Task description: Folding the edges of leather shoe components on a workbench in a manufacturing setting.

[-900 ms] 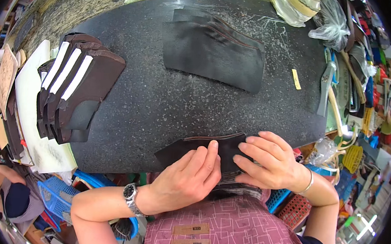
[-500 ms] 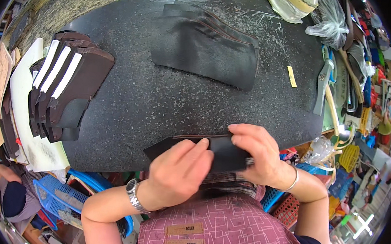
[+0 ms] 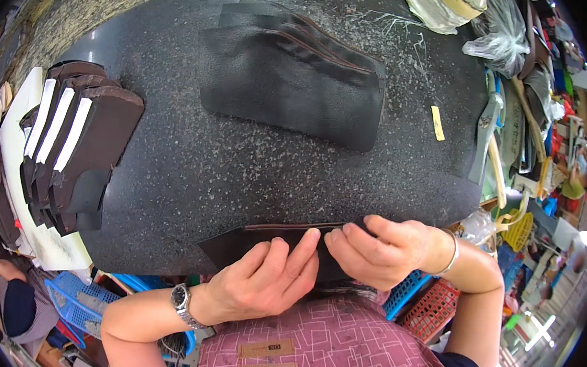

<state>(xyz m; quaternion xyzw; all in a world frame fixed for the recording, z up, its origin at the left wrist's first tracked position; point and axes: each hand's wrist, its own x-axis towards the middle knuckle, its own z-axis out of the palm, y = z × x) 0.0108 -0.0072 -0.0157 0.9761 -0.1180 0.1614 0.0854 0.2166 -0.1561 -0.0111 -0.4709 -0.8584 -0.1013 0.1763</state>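
A dark leather piece [image 3: 251, 239] with a thin brown edge lies at the near rim of the black speckled table [image 3: 240, 165]. My left hand [image 3: 262, 281], with a wristwatch on its wrist, presses flat on the piece with its fingers together. My right hand [image 3: 381, 249], wearing a bangle, pinches and folds the piece's right part at the brown edge. The fingertips of both hands almost meet on the leather.
A stack of black leather sheets [image 3: 295, 73] lies at the table's far middle. Dark pieces with white strips [image 3: 76, 146] are fanned out at the left. A small yellow tag [image 3: 437, 122] and hand tools [image 3: 487, 130] lie at the right, with plastic bags [image 3: 505, 34] beyond.
Both hands have slid along the leather piece and now press its upper brown edge. The right hand's fingers have closed into a pinch beside the left fingertips.
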